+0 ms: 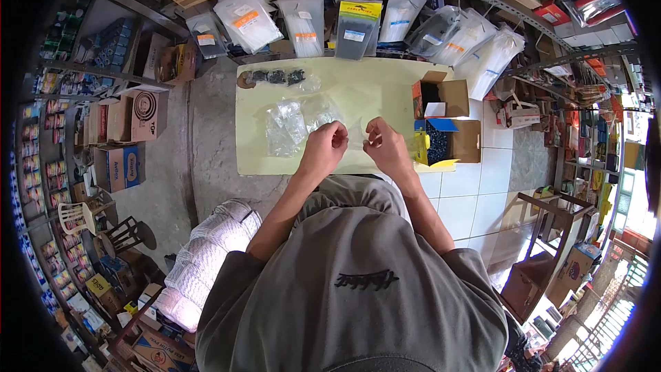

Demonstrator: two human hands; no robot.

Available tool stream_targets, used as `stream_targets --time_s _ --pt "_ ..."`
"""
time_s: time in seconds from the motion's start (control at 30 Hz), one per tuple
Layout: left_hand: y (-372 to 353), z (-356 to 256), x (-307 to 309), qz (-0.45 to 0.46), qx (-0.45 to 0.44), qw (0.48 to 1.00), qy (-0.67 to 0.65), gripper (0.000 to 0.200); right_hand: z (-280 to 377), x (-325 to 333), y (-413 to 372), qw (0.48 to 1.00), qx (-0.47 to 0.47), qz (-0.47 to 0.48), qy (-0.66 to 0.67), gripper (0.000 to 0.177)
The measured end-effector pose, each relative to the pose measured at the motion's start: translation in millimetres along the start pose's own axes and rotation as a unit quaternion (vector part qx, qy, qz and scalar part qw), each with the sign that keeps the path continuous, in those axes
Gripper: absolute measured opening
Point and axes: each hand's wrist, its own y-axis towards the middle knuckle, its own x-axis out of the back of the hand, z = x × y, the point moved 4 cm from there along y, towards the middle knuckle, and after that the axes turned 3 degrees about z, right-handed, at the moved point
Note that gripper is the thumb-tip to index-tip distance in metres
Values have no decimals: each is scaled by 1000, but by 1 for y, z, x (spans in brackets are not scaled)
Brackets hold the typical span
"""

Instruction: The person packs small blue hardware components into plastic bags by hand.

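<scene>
My left hand (326,146) and my right hand (385,145) are raised near the front edge of the pale yellow table (385,83), a short gap apart. Both have their fingers curled into a pinch. Between them shows a small clear plastic bag (356,131), its edges faint against the tabletop. It appears to be held at both sides. Left of my left hand lies a pile of clear plastic bags (286,127). Near my right hand stands an open blue and yellow box (423,143) with small dark pieces inside.
Behind that box is another open cardboard box (454,98). Several filled bags of black pieces (279,77) lie at the table's back left. Packets of cable ties (358,27) hang from the shelf above. A wrapped white roll (210,262) stands at lower left.
</scene>
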Motion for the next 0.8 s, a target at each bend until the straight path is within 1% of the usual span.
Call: stream_targets --time_s 0.03,0.1,0.13,0.2,0.27,0.33,0.4,0.43,0.5,0.63,0.7,0.73,0.8 --pt "-1 1 1 -11 15 1000 -8 13 5 -1 1 1000 0 -1 0 28" --pt "-1 1 1 -22 31 999 -16 13 19 -4 2 995 53 -11 -81 27" --pt "-1 0 2 -38 31 999 8 14 21 -8 2 995 53 -11 -81 27" --pt "1 -1 3 -55 31 997 33 16 29 -15 2 983 104 -14 -153 23" --pt "3 -4 2 -77 6 994 80 22 27 -21 3 981 115 -11 -154 21" --pt "3 -1 -2 -83 -8 994 70 25 23 -26 5 980 126 -9 -155 18" --pt "3 2 -7 -85 -25 994 61 31 23 -26 3 973 153 -36 -167 17" --pt "2 3 -7 -85 -25 994 61 31 23 -27 3 973 153 -37 -168 17" --pt "1 1 -7 -89 -42 992 83 31 20 -28 2 974 107 -65 -188 30" --pt "2 -7 1 -92 -55 991 79 34 19 -30 4 975 83 -98 -180 33" --pt "2 -4 0 -74 -14 995 66 32 20 -32 6 974 57 -113 -188 35" --pt "3 -3 -1 -73 -14 995 66 32 25 -33 7 974 57 -114 -188 35" --pt "4 4 -3 -77 9 995 66 30 31 -35 10 978 24 -129 -159 31"
